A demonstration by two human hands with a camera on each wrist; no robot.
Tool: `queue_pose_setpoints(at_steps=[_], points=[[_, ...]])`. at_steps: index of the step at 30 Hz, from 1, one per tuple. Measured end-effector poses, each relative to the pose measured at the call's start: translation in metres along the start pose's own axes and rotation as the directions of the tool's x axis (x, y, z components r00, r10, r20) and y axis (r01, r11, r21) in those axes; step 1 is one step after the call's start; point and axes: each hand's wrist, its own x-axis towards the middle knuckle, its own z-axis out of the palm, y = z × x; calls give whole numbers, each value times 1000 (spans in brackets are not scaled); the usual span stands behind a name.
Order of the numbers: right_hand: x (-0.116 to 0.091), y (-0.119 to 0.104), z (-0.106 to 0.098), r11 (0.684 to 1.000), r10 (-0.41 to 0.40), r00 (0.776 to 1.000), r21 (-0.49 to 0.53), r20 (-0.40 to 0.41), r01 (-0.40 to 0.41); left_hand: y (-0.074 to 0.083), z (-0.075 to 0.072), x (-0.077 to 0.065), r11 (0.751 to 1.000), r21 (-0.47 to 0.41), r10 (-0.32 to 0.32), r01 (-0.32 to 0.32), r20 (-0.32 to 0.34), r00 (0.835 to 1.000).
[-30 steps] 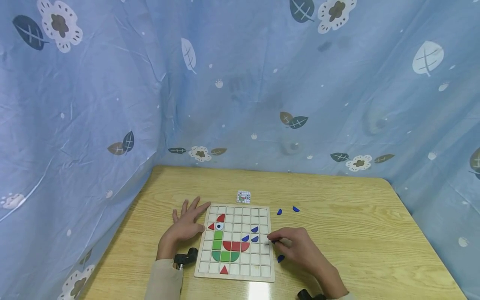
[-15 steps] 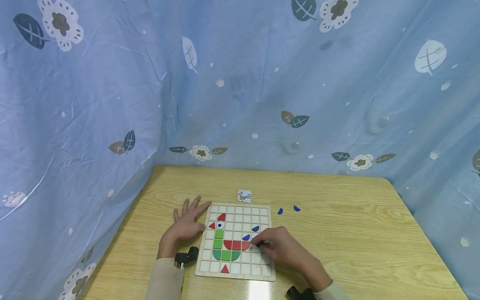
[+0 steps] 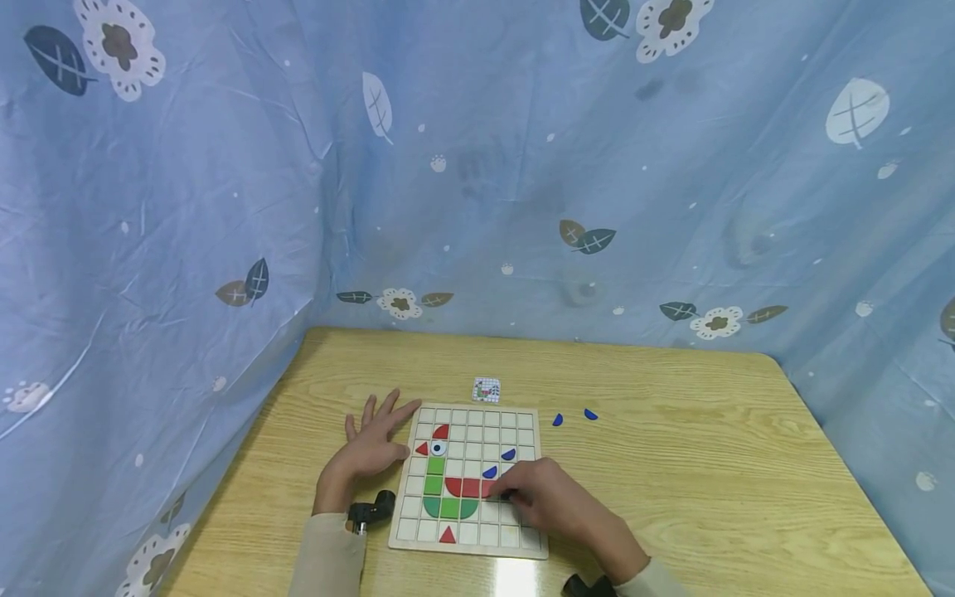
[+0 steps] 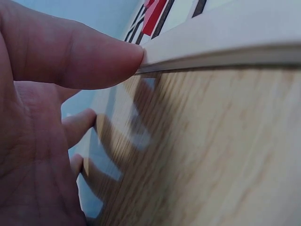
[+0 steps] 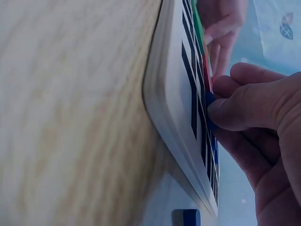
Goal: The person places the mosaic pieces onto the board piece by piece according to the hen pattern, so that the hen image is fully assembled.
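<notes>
A wooden grid board (image 3: 404, 539) lies on the table, bearing red, green and blue pieces and an eye tile (image 3: 438, 448). My right hand (image 3: 550, 501) is over its right half, at the right end of the red row (image 3: 466, 487). In the right wrist view, thumb and fingers pinch a blue half-round piece (image 5: 210, 100) close against the board's surface. Two blue half-rounds (image 3: 509, 454) (image 3: 489, 472) show just above this hand. My left hand (image 3: 369, 454) lies spread along the board's left edge, its thumb (image 4: 108, 61) touching the side.
Two loose blue half-rounds (image 3: 557, 420) (image 3: 591, 414) lie on the table beyond the board's right corner. A small printed pattern card (image 3: 487, 390) sits behind the board. Another blue piece (image 5: 190, 217) lies beside the board in the right wrist view. A blue curtain (image 3: 477, 166) surrounds the table.
My right hand has moved left from the board's right edge onto the grid with the blue half-round, then slightly nearer me. It now covers one blue piece. The left hand stays put.
</notes>
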Motion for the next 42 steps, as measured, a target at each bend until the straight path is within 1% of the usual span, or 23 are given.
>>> queue_pose_setpoints(at_steps=[4, 5, 8, 11, 15, 17, 21, 24, 28, 31, 35, 39, 42], points=[[-1, 0, 1, 1000, -18, 1000, -14, -19, 18, 0, 0, 0, 1000, -7, 1, -1, 2, 1000], [-3, 0, 0, 1000, -22, 999, -3, -32, 22, 0, 0, 0, 1000, -9, 1, -1, 2, 1000], [-9, 3, -4, 999, -16, 996, 26, -93, 18, 0, 0, 0, 1000, -11, 3, -3, 3, 1000], [-19, 9, -12, 999, 13, 985, 50, -172, -4, 0, 0, 1, 1000, -6, 1, -1, 3, 1000], [-34, 19, -20, 999, 39, 968, 28, -246, -33, -1, 0, 1, 1000, 1, -2, 2, 1, 1000], [-41, 23, -23, 998, 49, 965, 39, -257, -41, -1, -1, 1, 1000, 2, -1, 1, 2, 1000], [-55, 28, -22, 996, 81, 970, 63, -228, -68, -2, -1, 2, 1000, 1, -2, 2, 3, 1000], [-64, 28, -19, 995, 92, 971, 46, -220, -84, -1, 0, 2, 1000, -2, -5, 5, 1, 1000], [-75, 25, -15, 996, 89, 956, 27, -279, -85, -1, 1, 3, 1000, -4, -3, 3, -1, 1000], [-84, 22, -13, 996, 83, 944, 42, -319, -73, -2, 1, 3, 1000, -3, -3, 3, 1, 1000], [-93, 19, -10, 995, 94, 935, 58, -343, -78, -3, 1, 2, 1000, -5, -4, 4, 3, 1000], [-95, 17, -6, 992, 119, 926, 72, -358, -100, -3, 1, 2, 1000, -10, -1, 1, 5, 1000], [-92, 16, -3, 992, 125, 920, 78, -372, -103, -4, 0, 2, 1000, -11, 2, -2, 6, 1000]])
